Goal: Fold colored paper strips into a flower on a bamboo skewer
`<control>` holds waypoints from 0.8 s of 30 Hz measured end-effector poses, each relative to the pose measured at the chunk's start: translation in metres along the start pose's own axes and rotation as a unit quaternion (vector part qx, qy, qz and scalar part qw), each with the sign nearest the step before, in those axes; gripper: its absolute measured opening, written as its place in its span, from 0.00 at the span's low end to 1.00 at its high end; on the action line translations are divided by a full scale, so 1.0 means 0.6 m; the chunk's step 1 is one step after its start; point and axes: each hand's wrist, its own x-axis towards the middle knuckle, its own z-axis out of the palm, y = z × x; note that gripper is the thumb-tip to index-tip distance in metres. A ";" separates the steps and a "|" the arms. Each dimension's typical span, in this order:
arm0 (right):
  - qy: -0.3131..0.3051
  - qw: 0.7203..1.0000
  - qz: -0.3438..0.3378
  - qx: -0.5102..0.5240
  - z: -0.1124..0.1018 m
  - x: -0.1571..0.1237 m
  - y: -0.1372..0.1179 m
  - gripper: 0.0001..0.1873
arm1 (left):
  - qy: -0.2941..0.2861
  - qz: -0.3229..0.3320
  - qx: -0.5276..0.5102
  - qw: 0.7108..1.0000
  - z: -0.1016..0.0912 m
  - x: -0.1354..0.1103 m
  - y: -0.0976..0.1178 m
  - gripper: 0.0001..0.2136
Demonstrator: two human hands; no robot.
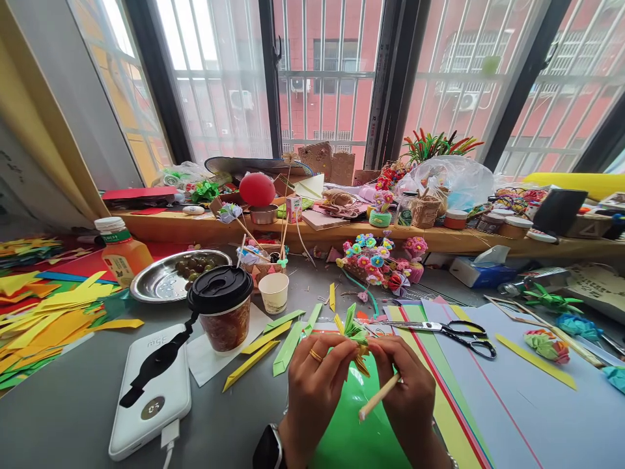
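My left hand (315,374), with gold rings on one finger, pinches a green and yellow folded-paper piece (358,333). On its other side, the fingertips of my right hand (407,384) close on the same piece. A pale wooden stick (378,398) also sticks out of my right hand, pointing down and left. The exact grip points are hidden by the fingers. Below both hands lies a shiny green surface (359,423). Green folded paper strips (291,348) and yellow strips (266,345) rest to the left. Scissors (449,329) with black handles lie to the right, on paper sheets (502,365).
A lidded coffee cup (227,329), a paper cup (273,293), a white power bank (151,397), a plate (146,286) with grapes and a bottle (120,254) stand left. Paper piles (43,312) fill the far left. Behind are small flowers (374,257) and a crowded ledge (312,241).
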 end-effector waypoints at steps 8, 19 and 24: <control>0.000 1.000 0.012 0.001 0.001 -0.003 -0.001 0.07 | -0.002 -0.009 -0.011 1.000 -0.001 0.002 0.003 0.06; 0.001 1.000 -0.001 -0.019 0.003 -0.004 -0.001 0.07 | -0.004 -0.019 -0.014 1.000 -0.001 0.003 0.006 0.04; 0.003 1.000 -0.003 -0.017 0.003 -0.002 -0.003 0.07 | 0.007 -0.037 -0.035 0.999 0.002 0.000 0.006 0.05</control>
